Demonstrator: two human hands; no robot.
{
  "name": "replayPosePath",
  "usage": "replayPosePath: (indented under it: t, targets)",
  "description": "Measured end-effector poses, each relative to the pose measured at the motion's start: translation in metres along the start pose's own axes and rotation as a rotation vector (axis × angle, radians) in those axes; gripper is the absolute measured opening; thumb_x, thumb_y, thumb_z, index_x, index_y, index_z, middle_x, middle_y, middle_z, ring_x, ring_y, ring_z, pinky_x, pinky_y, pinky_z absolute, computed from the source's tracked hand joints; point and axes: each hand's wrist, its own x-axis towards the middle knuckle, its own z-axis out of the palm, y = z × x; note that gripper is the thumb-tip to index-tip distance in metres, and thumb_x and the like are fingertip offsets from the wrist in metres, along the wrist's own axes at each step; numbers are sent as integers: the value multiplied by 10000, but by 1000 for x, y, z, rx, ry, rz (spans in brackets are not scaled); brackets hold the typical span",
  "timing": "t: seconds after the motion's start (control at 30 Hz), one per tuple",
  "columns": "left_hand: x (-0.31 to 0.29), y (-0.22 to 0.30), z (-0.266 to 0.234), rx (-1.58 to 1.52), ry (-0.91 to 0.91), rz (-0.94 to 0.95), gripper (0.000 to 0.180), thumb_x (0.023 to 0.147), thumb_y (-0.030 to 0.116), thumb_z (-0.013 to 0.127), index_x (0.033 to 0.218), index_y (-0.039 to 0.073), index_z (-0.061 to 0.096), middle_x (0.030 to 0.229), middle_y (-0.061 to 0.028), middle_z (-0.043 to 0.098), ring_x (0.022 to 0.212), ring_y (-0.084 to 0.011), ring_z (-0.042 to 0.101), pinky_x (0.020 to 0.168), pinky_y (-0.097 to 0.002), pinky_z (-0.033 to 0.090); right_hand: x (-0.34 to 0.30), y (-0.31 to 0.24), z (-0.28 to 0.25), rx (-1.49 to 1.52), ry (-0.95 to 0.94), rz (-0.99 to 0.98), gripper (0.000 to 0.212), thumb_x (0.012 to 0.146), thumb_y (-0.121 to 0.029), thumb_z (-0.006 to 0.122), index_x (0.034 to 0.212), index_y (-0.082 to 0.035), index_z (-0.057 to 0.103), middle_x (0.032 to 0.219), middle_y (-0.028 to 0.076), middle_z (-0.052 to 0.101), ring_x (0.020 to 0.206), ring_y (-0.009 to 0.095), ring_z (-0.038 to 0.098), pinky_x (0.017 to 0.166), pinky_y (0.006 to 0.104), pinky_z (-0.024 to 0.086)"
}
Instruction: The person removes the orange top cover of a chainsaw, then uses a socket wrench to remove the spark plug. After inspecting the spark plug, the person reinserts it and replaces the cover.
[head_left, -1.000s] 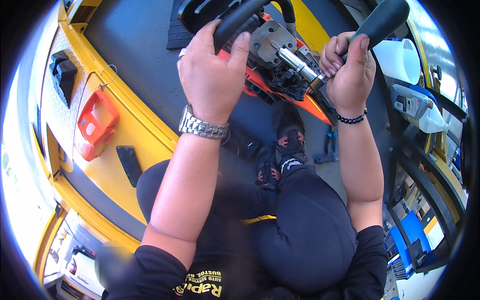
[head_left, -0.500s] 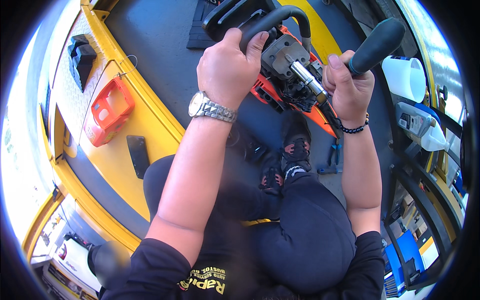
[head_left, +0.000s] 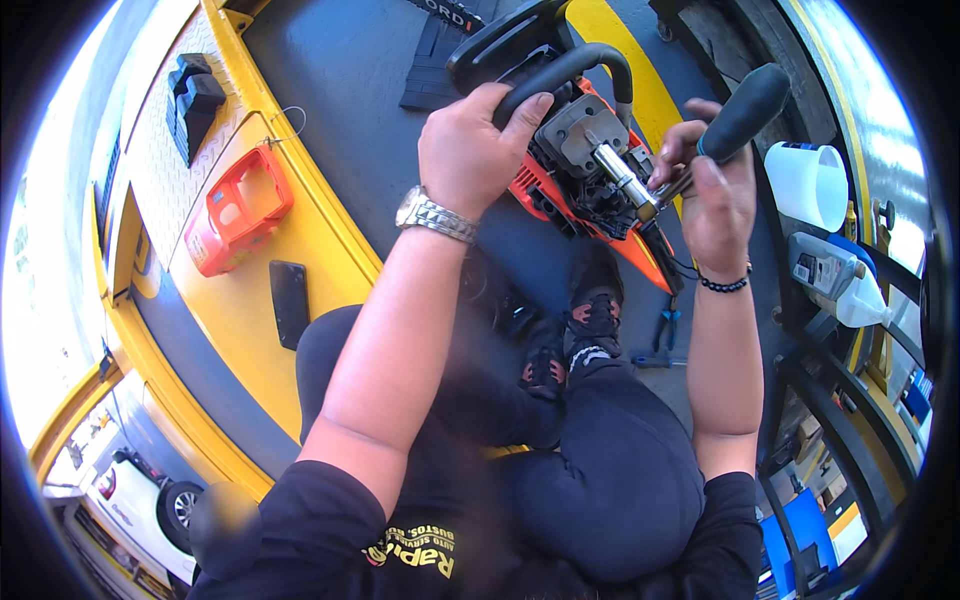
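Observation:
My left hand (head_left: 468, 150) is closed around the black front handle (head_left: 575, 65) of an orange chainsaw (head_left: 640, 258), whose engine lies exposed without its top cover. Against the engine stands a chrome socket (head_left: 618, 172), joined to a ratchet (head_left: 752, 108) with a thick dark grip that points up and to the right. My right hand (head_left: 722, 195) wraps loosely around the ratchet, the thumb on one side and the partly straightened fingers on the other. Where the socket meets the engine, the fastener is hidden.
On the yellow ledge at left lie an orange plastic cover (head_left: 238, 212), a phone (head_left: 289, 304) and black wedge-shaped blocks (head_left: 192, 105). Pliers (head_left: 664, 326) and a blue-handled tool (head_left: 658, 361) rest on the floor near my shoes. A white container (head_left: 806, 186) and bottles (head_left: 825, 266) stand at right.
My right hand has loosened from a tight fist, its fingers straightening around the ratchet. The ratchet's grip sits slightly lower and farther left. My left hand keeps its hold; the whole view has shifted a little.

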Motion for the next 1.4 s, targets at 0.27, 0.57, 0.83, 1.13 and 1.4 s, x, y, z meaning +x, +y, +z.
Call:
replayPosePath:
  t: [0.27,0.57,0.83,1.13,1.4]
  targets:
    - [-10,-28,-10,-64,-130,-190,693,851,677,703,824,-16,716,626,-192,651,606,-331,693,583,-399,538,55,-36,-4,112,-96,174,399,931,-440,709,879,-58,607,666,51,577,599,132,588,588,262,482]
    - [12,10,11,57,-128,-150,717,863,713,648,747,7,700,636,-213,656,650,-413,681,602,-441,554,-6,-7,59,-721,-424,-376,275,785,-284,792,773,-100,588,634,25,558,519,183,572,511,321,482]
    - [1,-23,-7,-64,-208,-219,731,861,743,627,772,24,724,608,-165,655,608,-353,688,589,-424,550,-3,-35,57,-560,-401,-345,297,677,-91,870,767,-70,588,639,66,567,509,199,573,486,305,457]
    - [2,-26,-13,-74,-287,-202,669,902,666,637,791,9,696,595,-162,640,569,-358,645,588,-431,525,35,-28,6,-33,134,-1,318,910,-254,772,1018,-16,591,785,52,616,656,131,603,597,279,500]
    - [-11,9,7,207,242,565,307,796,146,770,1094,114,705,1012,-58,676,1023,-254,652,933,-429,487,-38,-4,75,-848,-684,-592,388,706,-230,786,1034,-83,637,911,59,582,700,198,638,612,327,523]
